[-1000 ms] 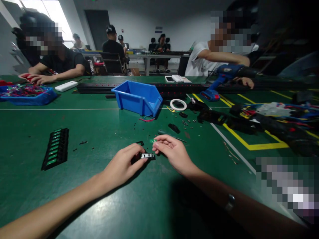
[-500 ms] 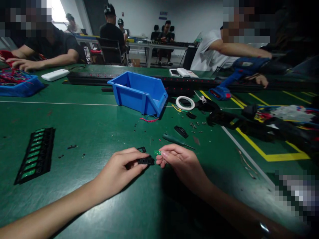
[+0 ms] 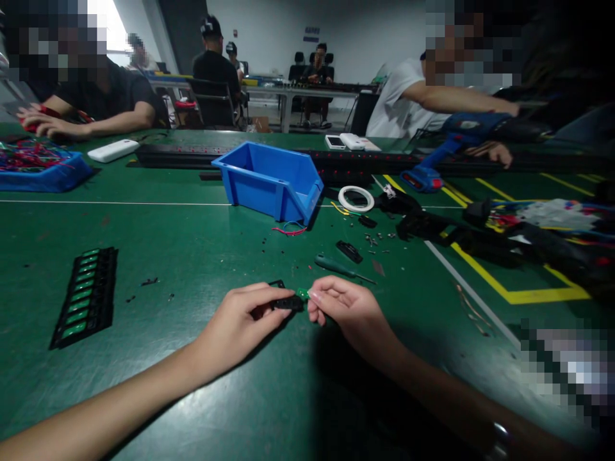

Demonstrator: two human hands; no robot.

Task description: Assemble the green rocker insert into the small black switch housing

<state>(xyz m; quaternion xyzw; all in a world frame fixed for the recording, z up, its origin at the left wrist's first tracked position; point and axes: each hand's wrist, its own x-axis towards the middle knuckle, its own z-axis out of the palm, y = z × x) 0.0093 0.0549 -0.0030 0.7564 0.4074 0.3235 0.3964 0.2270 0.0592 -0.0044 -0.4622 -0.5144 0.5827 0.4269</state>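
Observation:
Near the middle of the green table, my left hand (image 3: 252,314) grips a small black plastic part (image 3: 289,303) between thumb and fingers. A thin black frame piece (image 3: 277,283) shows just behind those fingers. My right hand (image 3: 343,304) pinches a small green circuit board (image 3: 302,293) at its fingertips, close against the right end of the black part; whether they touch is hard to tell. To the left lies a black tray (image 3: 85,298) with a row of several green pieces. A green-handled screwdriver (image 3: 336,264) rests beyond my right hand.
A blue bin (image 3: 269,182) stands ahead, with a white ring (image 3: 356,199) of tape beside it. Small screws (image 3: 372,239) and black parts lie to its right. A person's arm (image 3: 456,99) reaches over a blue power drill (image 3: 446,153). Another person sits at a wire-filled tray (image 3: 48,176).
The green board and the black part have come closer together, my left hand having shifted slightly right. The person at the left has moved their hands. The view has turned a little left.

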